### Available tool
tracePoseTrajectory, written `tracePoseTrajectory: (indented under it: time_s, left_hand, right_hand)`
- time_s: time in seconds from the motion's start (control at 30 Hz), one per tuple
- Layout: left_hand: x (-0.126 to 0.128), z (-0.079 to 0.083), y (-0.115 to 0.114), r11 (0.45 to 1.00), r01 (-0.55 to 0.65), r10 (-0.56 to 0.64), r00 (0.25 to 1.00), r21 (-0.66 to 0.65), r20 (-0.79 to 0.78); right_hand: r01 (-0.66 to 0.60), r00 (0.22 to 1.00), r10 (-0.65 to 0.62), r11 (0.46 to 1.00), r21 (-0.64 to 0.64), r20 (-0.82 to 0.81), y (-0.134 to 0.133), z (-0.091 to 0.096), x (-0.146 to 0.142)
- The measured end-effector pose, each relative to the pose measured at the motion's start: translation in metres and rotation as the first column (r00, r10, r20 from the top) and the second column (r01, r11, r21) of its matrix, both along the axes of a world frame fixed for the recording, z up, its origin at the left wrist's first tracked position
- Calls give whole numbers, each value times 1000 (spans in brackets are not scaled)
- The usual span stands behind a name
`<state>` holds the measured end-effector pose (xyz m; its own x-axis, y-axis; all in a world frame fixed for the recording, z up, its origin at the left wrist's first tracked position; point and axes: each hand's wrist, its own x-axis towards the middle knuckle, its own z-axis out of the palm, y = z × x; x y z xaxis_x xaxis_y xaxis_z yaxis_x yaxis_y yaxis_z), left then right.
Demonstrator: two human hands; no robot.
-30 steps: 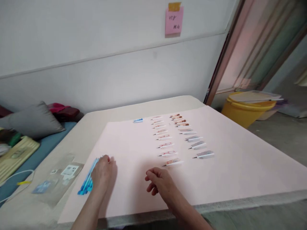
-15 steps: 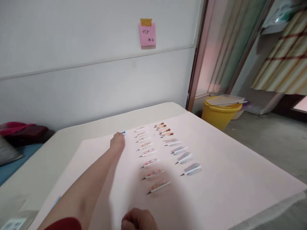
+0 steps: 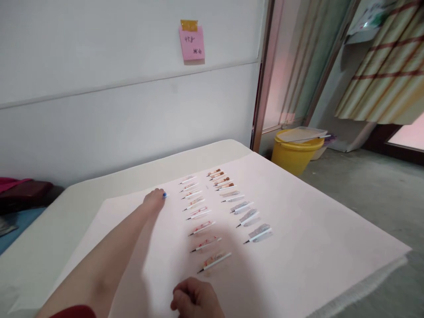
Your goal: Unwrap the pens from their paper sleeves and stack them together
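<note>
My left hand (image 3: 154, 200) reaches out over the white sheet, left of the rows. Its fingers are closed at a small blue-and-white piece (image 3: 164, 194), whose kind I cannot make out. Beside it runs a column of slim white pen refills with dark tips, each lying against a clear patterned pen barrel (image 3: 202, 227). A second column to the right has brown-topped barrels (image 3: 222, 181) at the far end and greyish clear ones (image 3: 260, 232) nearer. My right hand (image 3: 198, 298) is curled near the sheet's front, below the nearest refill (image 3: 215, 262); its palm side is hidden.
The white sheet (image 3: 298, 229) covers much of the pale table (image 3: 96, 187), which stands by a white wall bearing a pink note (image 3: 192, 43). A yellow bucket (image 3: 293, 157) is on the floor beyond the right edge. Dark red items (image 3: 26, 196) lie at far left.
My left hand has come slightly nearer to me along the left column, with the blue-and-white piece still at its fingertips. My right hand has risen a little into view. The camera has turned slightly right.
</note>
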<state>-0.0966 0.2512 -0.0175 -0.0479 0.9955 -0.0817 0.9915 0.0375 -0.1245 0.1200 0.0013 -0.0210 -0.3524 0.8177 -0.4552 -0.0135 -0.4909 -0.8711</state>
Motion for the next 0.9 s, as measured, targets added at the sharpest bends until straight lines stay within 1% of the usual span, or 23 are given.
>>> tracePoseTrajectory:
  time_s: [0.07,0.13,0.23,0.3,0.37,0.43,0.47,0.5,0.57,0.77,0.9]
  left_hand:
    - [5,1,-27,998,63,-63,998,-14,-4]
    - [12,3,-61,992,122,-122,993,-31,-4]
    - [29,2,-120,979,199,-199,980,-54,1]
    - [41,-3,-161,966,250,-250,968,-70,9]
    - [53,-10,-199,942,330,-330,944,-63,-1]
    - [61,-17,-230,922,383,-383,924,-51,-4]
    - [64,-20,-241,918,394,-395,919,-40,-3]
    - [65,-22,-250,919,393,-394,919,-22,2]
    - [65,-23,-260,928,373,-373,928,14,23]
    - [48,-16,-269,956,283,-289,952,69,100]
    - [41,-26,-280,969,193,-223,954,155,202]
  right_hand:
    - [31,993,-34,999,-28,-112,3,9,5]
    - [109,976,-114,993,-37,-186,5,17,12]
    - [203,954,-209,978,-52,-217,7,29,22]
    - [226,948,-235,972,-66,-216,7,38,30]
    - [261,935,-265,964,-50,-237,6,46,36]
    - [287,922,-283,958,-24,-266,5,52,42]
    - [288,919,-281,957,-15,-276,4,55,43]
    - [283,919,-275,959,-12,-282,4,57,45]
    - [268,922,-260,963,-12,-288,2,60,47]
    - [260,923,-246,966,9,-298,-2,65,51]
    - [267,919,-242,963,41,-311,-1,63,52]
